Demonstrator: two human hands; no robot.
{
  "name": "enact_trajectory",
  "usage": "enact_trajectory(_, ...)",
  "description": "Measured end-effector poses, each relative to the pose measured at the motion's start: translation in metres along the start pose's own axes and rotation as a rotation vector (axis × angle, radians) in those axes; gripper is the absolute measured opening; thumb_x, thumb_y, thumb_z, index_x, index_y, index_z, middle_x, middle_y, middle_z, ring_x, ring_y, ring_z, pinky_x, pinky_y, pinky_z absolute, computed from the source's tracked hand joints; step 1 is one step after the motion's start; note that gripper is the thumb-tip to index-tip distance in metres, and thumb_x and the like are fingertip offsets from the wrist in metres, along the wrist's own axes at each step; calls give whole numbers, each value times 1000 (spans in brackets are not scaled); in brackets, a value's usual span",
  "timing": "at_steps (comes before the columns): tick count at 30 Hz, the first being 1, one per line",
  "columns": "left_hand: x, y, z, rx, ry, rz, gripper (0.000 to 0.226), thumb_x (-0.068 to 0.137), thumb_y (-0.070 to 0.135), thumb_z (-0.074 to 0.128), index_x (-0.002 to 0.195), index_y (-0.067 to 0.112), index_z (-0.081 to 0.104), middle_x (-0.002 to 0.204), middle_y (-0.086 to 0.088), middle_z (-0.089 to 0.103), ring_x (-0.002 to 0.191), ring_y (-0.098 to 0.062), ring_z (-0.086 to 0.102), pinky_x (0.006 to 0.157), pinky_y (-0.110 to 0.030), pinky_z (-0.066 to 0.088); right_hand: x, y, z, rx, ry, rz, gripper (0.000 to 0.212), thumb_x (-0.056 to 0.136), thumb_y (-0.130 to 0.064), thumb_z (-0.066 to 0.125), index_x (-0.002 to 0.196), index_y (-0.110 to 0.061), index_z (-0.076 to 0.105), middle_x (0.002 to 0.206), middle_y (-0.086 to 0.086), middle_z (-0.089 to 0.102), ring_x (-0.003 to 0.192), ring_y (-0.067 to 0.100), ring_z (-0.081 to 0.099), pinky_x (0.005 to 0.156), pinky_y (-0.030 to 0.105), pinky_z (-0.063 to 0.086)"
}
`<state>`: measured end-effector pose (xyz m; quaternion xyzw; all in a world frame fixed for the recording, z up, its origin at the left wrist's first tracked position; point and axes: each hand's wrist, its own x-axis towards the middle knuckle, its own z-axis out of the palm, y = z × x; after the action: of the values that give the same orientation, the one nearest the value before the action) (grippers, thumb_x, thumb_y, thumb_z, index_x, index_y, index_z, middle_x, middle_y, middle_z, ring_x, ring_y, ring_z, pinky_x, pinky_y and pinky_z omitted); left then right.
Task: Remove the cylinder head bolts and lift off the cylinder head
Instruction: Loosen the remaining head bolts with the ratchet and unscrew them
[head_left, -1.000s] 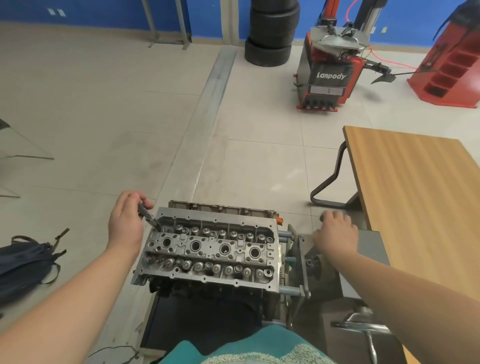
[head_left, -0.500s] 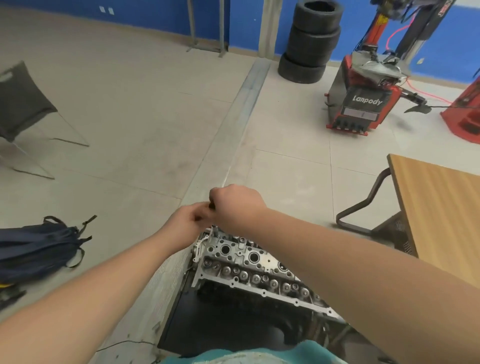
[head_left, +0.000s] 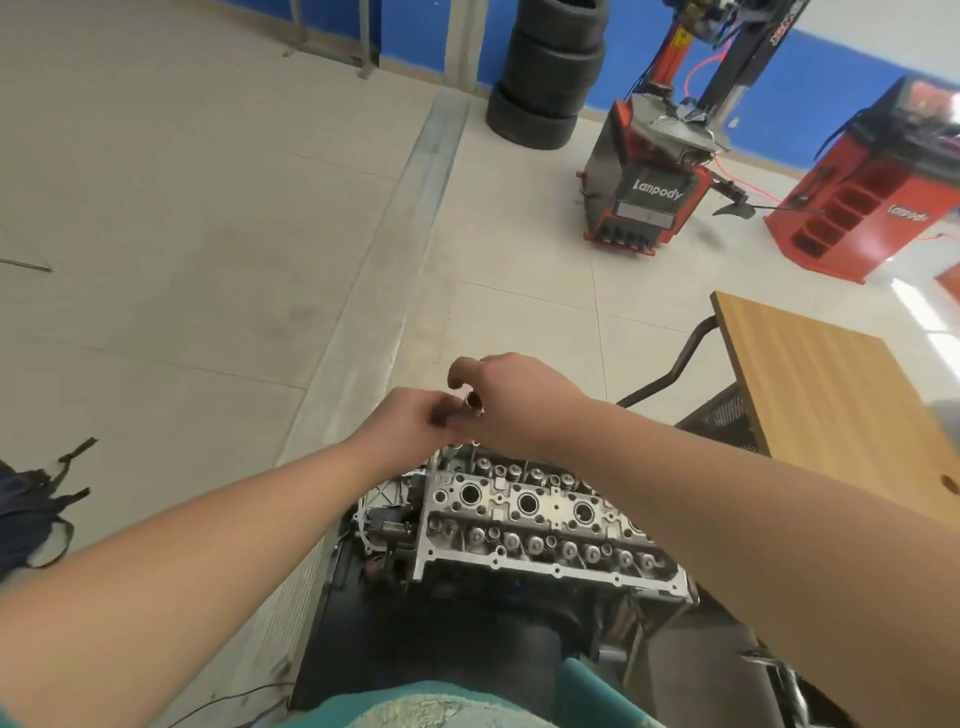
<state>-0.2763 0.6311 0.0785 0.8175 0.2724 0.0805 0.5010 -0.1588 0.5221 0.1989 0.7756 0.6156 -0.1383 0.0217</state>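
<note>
Since a second ago the right hand (head_left: 511, 400) has left the grey stand beside the engine and crossed to meet the left hand (head_left: 410, 423) above the far left corner of the cylinder head (head_left: 540, 514). Both hands now pinch a small dark cylindrical part (head_left: 474, 400), apparently a socket or bolt end; its open round end faces the camera. The fingers of each hand are curled round it, and the exact contact points cannot be told. This is judged to be a handover or tool fitting at that corner, so bolt removal is under way and the lift has not begun.

The cylinder head remains seated on the engine block, below and nearer than the hands. It is cast bright metal, rectangular, with a central row of round bores and two rows of small circular caps. The wood-grain desk (head_left: 810, 395) stands to the right, smooth and flat.
</note>
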Motion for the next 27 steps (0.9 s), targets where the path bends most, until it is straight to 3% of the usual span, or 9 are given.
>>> enact_trajectory(4,4,-1,2,-77,63,27,19,72,20,90,77,33,77,77,7,75,79,-22,70,75,-34,55,5,-5,13,-124,12,205,33,105,-47,50,109,-15,57,82,5,52,79,32,57,62,36,41)
enact_trajectory(7,8,-5,-1,-49,-76,71,22,86,16,84,91,35,74,89,22,77,88,1,73,81,-21,58,4,-7,16,-116,2,94,15,101,-22,57,113,-15,53,86,5,52,86,35,60,63,37,42)
enact_trajectory(11,12,-7,-6,133,-206,119,23,99,19,69,83,35,70,79,32,68,74,13,62,63,-10,42,2,0,11,-150,-59,-126,33,87,0,61,116,-16,60,98,2,56,91,26,53,73,38,46)
enact_trajectory(15,14,-5,-11,45,-113,106,13,78,38,81,69,42,71,66,20,69,59,4,60,55,-14,43,-3,-3,8,4,-2,1,28,97,-37,65,118,-20,61,100,2,63,91,27,62,74,40,54)
enact_trajectory(17,13,-3,-8,4,-77,111,18,67,43,84,78,33,74,73,9,73,68,-8,67,68,-35,57,1,-6,11,-67,19,168,40,99,-55,55,106,-16,55,83,3,56,74,27,55,57,37,43)
enact_trajectory(19,14,-2,-5,5,-94,141,22,73,27,93,85,31,75,83,5,77,83,-20,73,83,-43,61,3,-7,15,-152,9,221,31,104,-47,51,96,-16,47,76,4,48,70,29,51,50,34,29)
enact_trajectory(22,16,-6,-5,9,-234,164,19,92,16,81,98,33,74,96,16,78,100,-4,73,94,-26,58,0,-5,15,-152,-25,74,14,97,-17,61,104,-15,49,83,2,48,83,32,58,58,35,39)
enact_trajectory(24,14,-10,-7,75,-279,165,22,100,15,72,99,37,71,95,24,76,98,5,71,92,-20,55,-1,2,16,-147,-49,-69,26,90,-3,61,114,-13,57,94,3,52,87,28,54,68,38,46)
enact_trajectory(27,14,-13,-10,142,-215,174,29,99,23,71,79,44,68,75,28,69,71,8,64,66,-13,44,-4,1,13,-21,30,-101,23,95,-20,65,118,-20,68,106,3,62,95,28,61,77,40,53)
